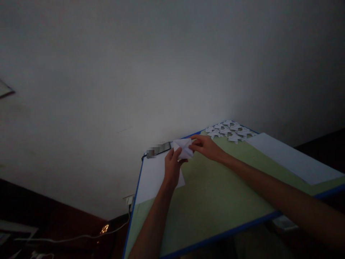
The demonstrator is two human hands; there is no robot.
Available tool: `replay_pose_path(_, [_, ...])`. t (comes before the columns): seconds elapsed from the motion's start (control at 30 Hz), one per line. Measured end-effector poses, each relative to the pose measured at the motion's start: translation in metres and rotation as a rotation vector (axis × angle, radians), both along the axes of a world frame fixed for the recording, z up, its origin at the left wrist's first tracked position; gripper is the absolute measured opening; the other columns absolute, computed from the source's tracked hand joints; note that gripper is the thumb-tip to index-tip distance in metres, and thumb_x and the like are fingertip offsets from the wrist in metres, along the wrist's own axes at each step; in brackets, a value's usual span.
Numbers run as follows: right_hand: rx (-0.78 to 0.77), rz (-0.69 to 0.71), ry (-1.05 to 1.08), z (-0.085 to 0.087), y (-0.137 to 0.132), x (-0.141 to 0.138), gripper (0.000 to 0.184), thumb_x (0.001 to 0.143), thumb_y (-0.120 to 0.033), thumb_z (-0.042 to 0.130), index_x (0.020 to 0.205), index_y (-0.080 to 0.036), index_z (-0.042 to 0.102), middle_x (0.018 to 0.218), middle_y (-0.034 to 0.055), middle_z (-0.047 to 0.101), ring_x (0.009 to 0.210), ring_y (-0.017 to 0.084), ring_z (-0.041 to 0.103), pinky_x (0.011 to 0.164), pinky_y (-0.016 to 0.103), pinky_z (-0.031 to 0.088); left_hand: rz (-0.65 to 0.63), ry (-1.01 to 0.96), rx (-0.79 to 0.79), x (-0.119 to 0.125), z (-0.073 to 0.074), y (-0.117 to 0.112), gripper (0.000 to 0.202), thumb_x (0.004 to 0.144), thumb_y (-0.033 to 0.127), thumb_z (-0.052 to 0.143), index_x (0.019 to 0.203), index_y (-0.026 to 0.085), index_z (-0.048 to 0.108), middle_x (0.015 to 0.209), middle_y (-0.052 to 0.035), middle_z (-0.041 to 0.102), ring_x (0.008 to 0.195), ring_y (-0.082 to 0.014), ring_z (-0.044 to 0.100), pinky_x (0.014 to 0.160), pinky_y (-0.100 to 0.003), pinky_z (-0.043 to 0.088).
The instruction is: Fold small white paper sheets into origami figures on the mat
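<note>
A small folded piece of white paper [183,146] with diagonal creases is held up over the far part of the table. My left hand [173,163] grips its lower left side, thumb on the front and fingers behind. At its right edge, my right hand [203,145] pinches the paper between thumb and fingers. Behind my left hand, white sheets [152,178] lie on the table's left side. A phone-like device [164,147] stands at the far left edge, partly blurred out.
Several folded white paper shapes [234,136] cluster at the table's far right corner. A stack of white paper [291,156] lies along the right side. The green tabletop [210,205] has a blue edge. A wall socket with a plug [129,200] and white cable sits left.
</note>
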State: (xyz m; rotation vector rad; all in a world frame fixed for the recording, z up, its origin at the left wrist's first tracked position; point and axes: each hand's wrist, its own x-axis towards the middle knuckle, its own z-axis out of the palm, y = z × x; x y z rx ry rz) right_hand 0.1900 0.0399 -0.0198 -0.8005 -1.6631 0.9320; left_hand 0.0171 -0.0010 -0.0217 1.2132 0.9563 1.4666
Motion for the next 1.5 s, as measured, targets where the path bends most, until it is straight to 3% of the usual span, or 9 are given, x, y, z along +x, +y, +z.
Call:
replay_pose_path(0.13, [-0.138,0.117,0.133,-0.004,0.004,-0.002,0.031,0.077,-0.029,0.074,0.103,-0.016,0.064,0.08,0.0059,0.078,0.073,0.02,0.074,0.069,0.031,0.057,0.035,0.012,-0.023,0.0,-0.004,0.002,0.043,0.071,0.041,0.082,0.1,0.011,0.072,0.093,-0.0104,0.073,0.075,-0.0157,0.066,0.068,-0.027,0.053])
replay_pose_path(0.27, [-0.174,0.209,0.145,-0.008,0.004,-0.005,0.034,0.076,-0.035,0.076,0.1,-0.015,0.064,0.079,0.0065,0.077,0.076,0.021,0.075,0.073,0.034,0.059,0.077,0.022,-0.005,-0.001,-0.008,0.003,0.043,0.072,0.041,0.081,0.1,0.01,0.073,0.092,-0.0111,0.074,0.074,-0.0166,0.067,0.069,-0.028,0.052])
replay_pose_path(0.33, [-0.123,0.174,0.119,-0.007,0.003,-0.005,0.034,0.077,-0.036,0.076,0.102,-0.014,0.066,0.086,0.0083,0.077,0.078,0.02,0.073,0.075,0.034,0.058,0.083,0.044,-0.004,-0.002,-0.008,0.004,0.041,0.072,0.041,0.081,0.097,0.01,0.074,0.089,-0.0103,0.074,0.072,-0.0162,0.066,0.067,-0.027,0.051])
replay_pose_path(0.47, [0.055,-0.025,-0.035,-0.002,-0.001,-0.002,0.033,0.081,-0.035,0.073,0.11,-0.017,0.07,0.104,0.0096,0.075,0.083,0.018,0.069,0.072,0.03,0.054,0.114,0.179,0.006,-0.003,-0.004,0.002,0.036,0.07,0.039,0.081,0.092,0.011,0.076,0.081,-0.0069,0.074,0.066,-0.0155,0.063,0.063,-0.026,0.048])
replay_pose_path(0.7, [0.217,-0.032,-0.286,0.0,-0.004,0.005,0.014,0.081,-0.028,0.069,0.089,-0.016,0.071,0.078,0.0028,0.072,0.071,0.015,0.062,0.067,0.026,0.045,0.11,0.459,0.086,-0.004,0.004,-0.004,0.026,0.07,0.036,0.078,0.075,0.011,0.075,0.062,-0.0005,0.062,0.057,-0.0138,0.051,0.053,-0.023,0.036])
replay_pose_path(0.87, [0.25,-0.008,-0.399,-0.002,-0.002,0.009,0.008,0.078,-0.023,0.067,0.081,-0.016,0.069,0.072,0.001,0.068,0.068,0.014,0.057,0.065,0.025,0.041,0.085,0.593,0.133,-0.006,0.001,-0.004,0.025,0.072,0.036,0.074,0.066,0.012,0.071,0.057,0.0015,0.054,0.056,-0.0121,0.044,0.051,-0.022,0.028])
replay_pose_path(1.2, [0.255,0.002,-0.384,0.001,-0.004,0.009,0.007,0.076,-0.02,0.062,0.073,-0.017,0.068,0.066,-0.0001,0.065,0.065,0.014,0.055,0.063,0.025,0.04,0.006,0.487,0.075,-0.01,0.003,-0.002,0.02,0.068,0.032,0.075,0.07,0.012,0.072,0.061,0.0012,0.059,0.055,-0.0118,0.047,0.053,-0.023,0.033])
replay_pose_path(1.5, [0.178,0.039,-0.274,-0.001,0.001,0.01,0.022,0.078,-0.016,0.055,0.088,-0.016,0.076,0.08,0.0031,0.075,0.071,0.016,0.064,0.067,0.026,0.047,0.008,0.389,0.019,-0.013,0.003,0.001,0.022,0.066,0.03,0.078,0.079,0.013,0.076,0.067,-0.0013,0.065,0.059,-0.0137,0.054,0.056,-0.024,0.038])
